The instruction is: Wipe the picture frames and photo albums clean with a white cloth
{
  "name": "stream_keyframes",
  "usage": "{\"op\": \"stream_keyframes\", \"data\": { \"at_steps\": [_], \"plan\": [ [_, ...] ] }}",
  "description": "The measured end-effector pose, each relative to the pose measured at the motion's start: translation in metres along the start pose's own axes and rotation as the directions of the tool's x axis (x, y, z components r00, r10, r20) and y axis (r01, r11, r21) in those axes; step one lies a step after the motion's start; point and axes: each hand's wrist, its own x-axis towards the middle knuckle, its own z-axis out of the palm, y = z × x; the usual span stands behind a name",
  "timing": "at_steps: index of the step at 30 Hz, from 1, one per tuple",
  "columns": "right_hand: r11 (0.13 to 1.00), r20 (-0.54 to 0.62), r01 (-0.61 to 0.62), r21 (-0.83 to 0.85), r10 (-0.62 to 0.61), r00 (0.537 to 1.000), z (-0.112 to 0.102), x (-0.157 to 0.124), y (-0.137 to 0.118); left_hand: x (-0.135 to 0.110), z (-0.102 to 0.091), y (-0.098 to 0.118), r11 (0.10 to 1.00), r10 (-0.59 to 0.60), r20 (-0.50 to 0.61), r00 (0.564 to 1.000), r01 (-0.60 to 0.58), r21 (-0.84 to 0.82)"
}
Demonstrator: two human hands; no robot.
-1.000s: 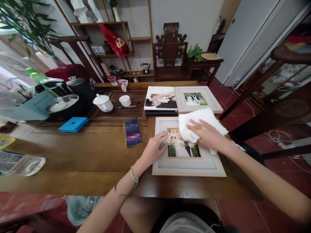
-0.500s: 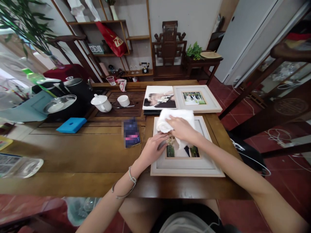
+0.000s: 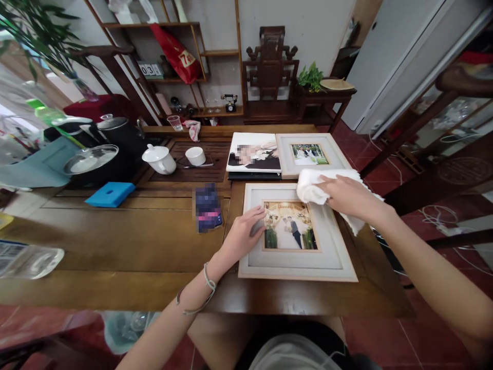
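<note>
A white picture frame (image 3: pixel 292 266) lies flat on the wooden table near its front edge, with a wedding photo showing in its middle. My left hand (image 3: pixel 246 230) rests on the frame's left side, fingers stretched out and holding nothing. At the frame's upper right corner, my right hand (image 3: pixel 346 194) grips a folded white towel (image 3: pixel 310 186) and presses it there. Part of the towel hangs past the frame's right side and covers that corner.
Behind lie a photo album (image 3: pixel 252 149) and a second frame (image 3: pixel 339 151). A phone (image 3: pixel 208 208) sits left of the near frame. Farther left are a blue block (image 3: pixel 110 194), a lidded white cup (image 3: pixel 159 160), a white bowl (image 3: pixel 195 156) and a glass-lidded pot (image 3: pixel 92 160).
My right hand has slid the towel rightward, from the frame's top middle to its upper right corner, uncovering the photo. My left hand stays in nearly the same place.
</note>
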Motion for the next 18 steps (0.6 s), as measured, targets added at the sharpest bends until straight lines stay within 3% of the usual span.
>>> {"op": "stream_keyframes", "data": {
  "at_steps": [3, 9, 14, 18],
  "plan": [
    [0.998, -0.044, 0.049, 0.026, -0.047, 0.998, 0.014, -0.001, 0.007, -0.001, -0.001, 0.001, 0.999, -0.025, 0.013, 1.0, 0.025, 0.039],
    [0.987, -0.187, 0.092, 0.135, -0.066, 0.98, 0.049, -0.014, -0.008, -0.001, -0.001, 0.003, 0.995, -0.067, 0.04, 0.997, 0.063, 0.082],
    [0.96, 0.014, 0.187, 0.208, -0.194, 0.981, 0.036, -0.075, -0.047, -0.001, -0.001, 0.003, 0.994, -0.051, 0.041, 0.998, 0.046, 0.096],
    [0.9, 0.126, 0.294, 0.322, -0.348, 0.929, 0.022, -0.119, -0.072, -0.001, -0.002, 0.003, 0.994, -0.035, 0.052, 0.998, 0.029, 0.104]
  ]
}}
